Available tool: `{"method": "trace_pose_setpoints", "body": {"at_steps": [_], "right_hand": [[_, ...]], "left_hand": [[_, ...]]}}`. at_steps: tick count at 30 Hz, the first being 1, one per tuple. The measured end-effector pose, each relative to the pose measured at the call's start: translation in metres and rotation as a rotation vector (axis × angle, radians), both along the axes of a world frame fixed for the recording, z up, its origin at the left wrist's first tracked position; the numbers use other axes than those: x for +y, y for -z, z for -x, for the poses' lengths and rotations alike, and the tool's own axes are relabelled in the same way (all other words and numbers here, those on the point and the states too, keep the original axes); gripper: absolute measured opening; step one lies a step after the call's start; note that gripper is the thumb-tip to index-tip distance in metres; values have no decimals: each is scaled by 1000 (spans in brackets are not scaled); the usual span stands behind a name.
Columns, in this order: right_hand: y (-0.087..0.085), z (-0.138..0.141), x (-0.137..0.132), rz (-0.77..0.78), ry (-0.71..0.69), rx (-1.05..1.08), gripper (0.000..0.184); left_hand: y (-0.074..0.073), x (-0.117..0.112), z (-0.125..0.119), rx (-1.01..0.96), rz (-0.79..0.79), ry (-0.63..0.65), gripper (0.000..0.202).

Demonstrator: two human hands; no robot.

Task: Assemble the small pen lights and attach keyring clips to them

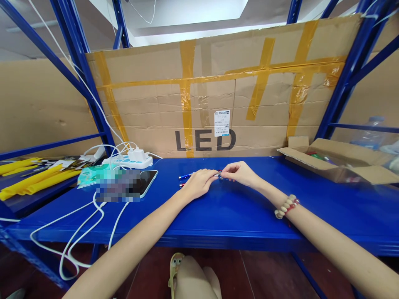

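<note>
On the blue shelf, my left hand (199, 182) lies closed over slim pen-like sticks. A blue pen (185, 176) and a red pen (182, 185) stick out on its left side. Their middle parts are hidden under the palm and fingers. Just right of my left fingertips, small shiny silvery ends (219, 175) show. My right hand (240, 172) meets them there, thumb and forefinger pinched together. What the right fingers pinch is too small to make out. A beaded bracelet (286, 206) circles the right wrist.
At left on the blue shelf (237, 224) lie a phone (149, 182), a white power strip (137, 160) with cables, and a green packet (90, 176). An open cardboard box (330, 164) stands at right. A taped cardboard sheet (149, 112) closes the back between blue posts.
</note>
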State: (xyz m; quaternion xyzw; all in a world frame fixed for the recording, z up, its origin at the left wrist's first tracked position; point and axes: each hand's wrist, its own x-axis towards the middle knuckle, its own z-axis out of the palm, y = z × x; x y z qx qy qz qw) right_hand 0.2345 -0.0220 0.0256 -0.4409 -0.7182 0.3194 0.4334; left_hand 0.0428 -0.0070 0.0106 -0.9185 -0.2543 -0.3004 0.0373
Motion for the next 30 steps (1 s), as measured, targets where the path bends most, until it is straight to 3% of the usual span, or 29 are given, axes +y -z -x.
{"method": "trace_pose_setpoints", "body": {"at_steps": [9,19,26,30], "right_hand": [[2,-5,-4,-135,-118,-157,22],[1,-4,-10,-313,-190,-358,31],[7,3,-10,-24,-208,-223,42],[4,6,-8,46,-192,-124,46]], "left_hand": [[11,-1,0,47,-5,55,28],[13,-1,0,56,-50,45,26],[10,-1,1,52,-122,46,25],[7,-2,-2,-13,-95,35,24]]}}
